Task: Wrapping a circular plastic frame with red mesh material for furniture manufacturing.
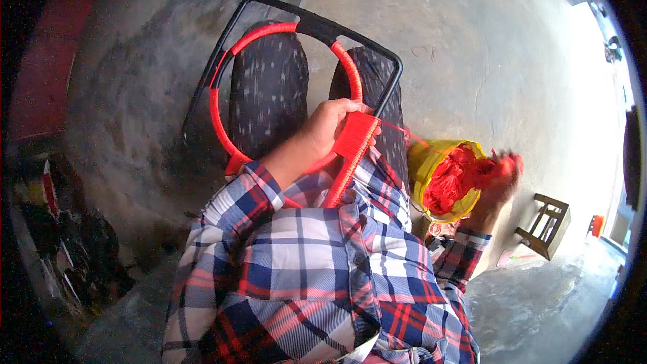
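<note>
**Red cord on the frame**

Bare concrete floor [472,47] lay under me. My left hand [327,128] was closed on the red cord wrapping [354,136] at the ring [219,118] of the black frame [317,25] across my lap. My right hand [495,185] gripped loose red cord [458,175] at the yellow bag [424,162] beside me.
</note>
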The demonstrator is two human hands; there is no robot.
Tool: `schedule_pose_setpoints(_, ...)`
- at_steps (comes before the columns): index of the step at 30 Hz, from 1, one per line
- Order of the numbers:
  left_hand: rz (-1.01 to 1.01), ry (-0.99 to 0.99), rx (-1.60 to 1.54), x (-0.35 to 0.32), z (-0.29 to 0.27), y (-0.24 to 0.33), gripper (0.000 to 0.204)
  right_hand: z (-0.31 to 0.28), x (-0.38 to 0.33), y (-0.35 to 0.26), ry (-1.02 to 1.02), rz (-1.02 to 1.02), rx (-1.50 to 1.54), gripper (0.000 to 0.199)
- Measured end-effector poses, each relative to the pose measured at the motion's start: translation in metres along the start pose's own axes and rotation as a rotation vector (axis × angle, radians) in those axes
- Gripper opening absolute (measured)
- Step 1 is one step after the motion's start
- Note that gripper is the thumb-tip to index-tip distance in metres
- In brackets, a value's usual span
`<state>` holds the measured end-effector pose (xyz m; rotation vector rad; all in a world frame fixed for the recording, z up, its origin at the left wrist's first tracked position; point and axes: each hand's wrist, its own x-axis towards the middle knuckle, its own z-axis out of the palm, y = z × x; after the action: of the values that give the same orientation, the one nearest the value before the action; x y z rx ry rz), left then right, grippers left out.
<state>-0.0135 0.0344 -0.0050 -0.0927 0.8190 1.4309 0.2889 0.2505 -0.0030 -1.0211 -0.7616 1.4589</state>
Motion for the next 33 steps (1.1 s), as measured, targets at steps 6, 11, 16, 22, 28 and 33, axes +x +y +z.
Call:
schedule_pose_setpoints(6, -0.063, 0.012, 0.311, -0.001, 0.012, 0.006, 0.027, 0.077, -0.084, 0.043, -1.356, 0.050, -0.788, 0.028)
schedule_pose_setpoints(11, 0.009, -0.028, 0.289, -0.006, 0.023, 0.007, 0.019, 0.120, -0.078, 0.057, -1.160, 0.119, -0.899, 0.052)
schedule_pose_setpoints(16, 0.000, 0.029, 0.241, -0.008, 0.028, 0.007, 0.010, 0.155, -0.075, 0.053, -1.001, 0.078, -0.630, 0.086)
schedule_pose_setpoints(22, 0.022, 0.033, 0.182, -0.007, 0.040, 0.006, 0.016, 0.186, -0.082, 0.077, -0.918, 0.088, -0.205, 0.076)
schedule_pose_setpoints(28, -0.007, -0.043, 0.239, -0.012, 0.037, 0.012, 0.016, 0.185, -0.074, 0.049, -0.842, 0.055, -0.415, 0.026)
schedule_pose_setpoints(33, 0.034, -0.024, 0.197, -0.005, 0.014, 0.017, 0.013, 0.127, -0.065, 0.029, -1.167, -0.095, -0.633, 0.021)
